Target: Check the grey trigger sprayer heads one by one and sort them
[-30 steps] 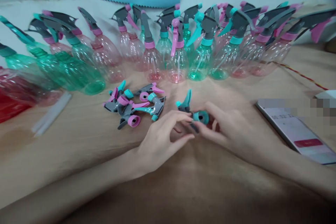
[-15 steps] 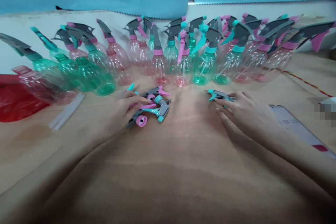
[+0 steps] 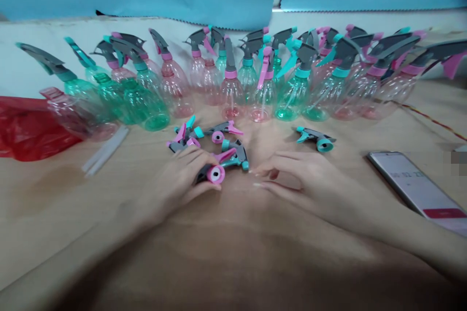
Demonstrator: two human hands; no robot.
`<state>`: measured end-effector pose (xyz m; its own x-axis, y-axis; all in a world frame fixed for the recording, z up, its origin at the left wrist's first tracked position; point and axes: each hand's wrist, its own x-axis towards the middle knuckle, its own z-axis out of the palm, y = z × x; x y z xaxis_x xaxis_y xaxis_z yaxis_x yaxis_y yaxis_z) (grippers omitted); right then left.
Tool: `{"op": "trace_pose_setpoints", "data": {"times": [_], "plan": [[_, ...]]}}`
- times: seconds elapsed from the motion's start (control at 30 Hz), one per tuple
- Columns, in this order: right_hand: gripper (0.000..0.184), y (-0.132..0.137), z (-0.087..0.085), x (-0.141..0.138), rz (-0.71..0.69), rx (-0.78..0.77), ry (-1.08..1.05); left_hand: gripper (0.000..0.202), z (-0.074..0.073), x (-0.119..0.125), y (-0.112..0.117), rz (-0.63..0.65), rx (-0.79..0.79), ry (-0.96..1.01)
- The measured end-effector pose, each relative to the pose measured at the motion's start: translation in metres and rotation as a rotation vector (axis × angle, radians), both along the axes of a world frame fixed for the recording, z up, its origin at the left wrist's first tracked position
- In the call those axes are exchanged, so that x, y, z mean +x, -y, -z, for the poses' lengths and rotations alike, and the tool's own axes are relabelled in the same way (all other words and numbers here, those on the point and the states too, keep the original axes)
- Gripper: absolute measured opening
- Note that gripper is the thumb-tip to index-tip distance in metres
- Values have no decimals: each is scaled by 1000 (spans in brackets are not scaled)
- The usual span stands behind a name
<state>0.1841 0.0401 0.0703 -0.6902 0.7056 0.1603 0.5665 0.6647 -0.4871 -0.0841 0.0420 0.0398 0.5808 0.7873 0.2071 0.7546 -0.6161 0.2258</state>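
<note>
My left hand (image 3: pixel 191 172) is closed around a grey-and-pink trigger spray head (image 3: pixel 216 174), its pink collar facing me. Just to the right is my right hand (image 3: pixel 292 175), thumb and fingers apart with nothing between them. Its fingertips come near a grey-and-teal spray head (image 3: pixel 237 153). Several more pink and teal spray heads lie in the loose pile beyond my left hand, among them a pink-collared one (image 3: pixel 218 136). A single teal-collared spray head (image 3: pixel 316 138) lies apart, behind my right hand.
Spray bottles with heads on, such as a green one (image 3: pixel 291 97), stand in a row at the back. Several bottles at left have bare necks, including a green one (image 3: pixel 155 112). White tubes (image 3: pixel 105 150), a red plastic bag (image 3: pixel 29 131) and a phone (image 3: pixel 412 184) also lie there.
My right hand has let go of the teal spray head, which stays on the table, and moved left and nearer. My left hand has taken a pink-collared spray head from the pile.
</note>
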Motion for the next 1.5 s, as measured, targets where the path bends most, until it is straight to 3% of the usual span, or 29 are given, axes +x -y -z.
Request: {"op": "trace_pose_setpoints", "data": {"times": [0.1, 0.2, 0.4, 0.53, 0.7, 0.83, 1.1, 1.37, 1.5], "plan": [[17, 3, -6, -7, -19, -109, -131, 23, -8, 22, 12, -34, 57, 194], [19, 5, -8, -9, -28, -149, -190, 21, -6, 43, 13, -30, 145, 361], [18, 5, -4, -2, 134, -94, -140, 30, 14, 72, 6, 45, 206, 619], [21, 10, -3, -3, 145, -105, -93, 27, 25, 76, 10, 24, 162, 707], [26, 13, 5, -11, 126, -193, -103, 25, 32, 72, 12, -4, 144, 760], [26, 7, 14, -12, 98, -179, -146, 25, 33, 71, 10, -39, 111, 773], [12, 0, 24, -9, 85, -115, -265, 28, 34, 71, 8, 57, 83, 784], [8, -5, 21, -7, 17, -144, -248, 24, 32, 72, 9, 70, 74, 740], [7, -12, 16, -5, -12, -244, -238, 31, 29, 74, 10, 88, 55, 700]]}}
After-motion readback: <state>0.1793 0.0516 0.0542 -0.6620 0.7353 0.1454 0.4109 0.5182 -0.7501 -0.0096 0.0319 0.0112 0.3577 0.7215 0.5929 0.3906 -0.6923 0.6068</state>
